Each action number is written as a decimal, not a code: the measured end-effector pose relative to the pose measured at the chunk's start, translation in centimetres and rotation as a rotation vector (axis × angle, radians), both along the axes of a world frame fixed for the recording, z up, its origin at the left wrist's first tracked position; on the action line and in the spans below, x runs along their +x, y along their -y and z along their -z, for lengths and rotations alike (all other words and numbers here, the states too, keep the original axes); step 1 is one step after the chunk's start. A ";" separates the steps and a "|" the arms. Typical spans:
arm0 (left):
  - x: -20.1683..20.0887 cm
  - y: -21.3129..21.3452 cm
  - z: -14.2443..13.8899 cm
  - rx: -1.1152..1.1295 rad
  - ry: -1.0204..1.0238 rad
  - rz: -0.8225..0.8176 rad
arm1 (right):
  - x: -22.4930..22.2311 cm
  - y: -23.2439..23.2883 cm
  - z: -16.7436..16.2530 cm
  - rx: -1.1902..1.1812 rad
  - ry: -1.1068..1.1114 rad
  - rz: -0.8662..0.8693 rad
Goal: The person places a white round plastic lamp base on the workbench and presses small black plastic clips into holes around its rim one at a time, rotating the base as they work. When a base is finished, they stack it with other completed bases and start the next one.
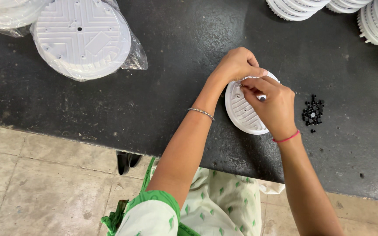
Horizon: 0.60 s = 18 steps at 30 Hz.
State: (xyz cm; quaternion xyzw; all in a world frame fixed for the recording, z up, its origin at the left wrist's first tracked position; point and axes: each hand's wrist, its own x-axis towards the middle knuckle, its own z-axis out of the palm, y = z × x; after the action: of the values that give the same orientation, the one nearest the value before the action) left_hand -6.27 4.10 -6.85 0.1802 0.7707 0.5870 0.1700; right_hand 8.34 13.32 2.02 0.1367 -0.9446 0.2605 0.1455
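At the far left of the desk (167,57) I see a bagged stack of white discs (82,37), well apart from where I work. Moving right, my left hand (237,64) comes in over the top edge of the white disc (241,114) that lies flat on the desk near its front edge. That hand is curled closed, its fingertips pinching at the disc's upper rim; whether it grips the rim or something tiny there I cannot tell. My right hand (273,107) lies just right of it and lower, over the disc's right half, closed around a small dark-tipped tool (262,98) whose tip points left and up toward the left fingertips. So both hands meet at the disc's upper edge, touching or nearly so, with the disc directly beneath them and its ribbed face showing to the lower left. The disc reads as a slightly tall oval from here. Right of my right wrist, near but apart, sits a small heap of black bits (313,113); the right hand is the nearer to it. More white stacks (375,22) line the far right edge.
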 end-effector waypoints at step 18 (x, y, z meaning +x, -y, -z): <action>-0.2 -0.2 0.2 -0.019 0.002 -0.001 | -0.6 -0.4 0.3 0.005 0.024 -0.074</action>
State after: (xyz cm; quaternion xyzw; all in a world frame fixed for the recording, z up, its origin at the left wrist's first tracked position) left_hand -6.45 4.32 -7.02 0.1776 0.7763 0.5799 0.1720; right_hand 7.73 13.75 1.75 0.1687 -0.9412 0.2652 0.1240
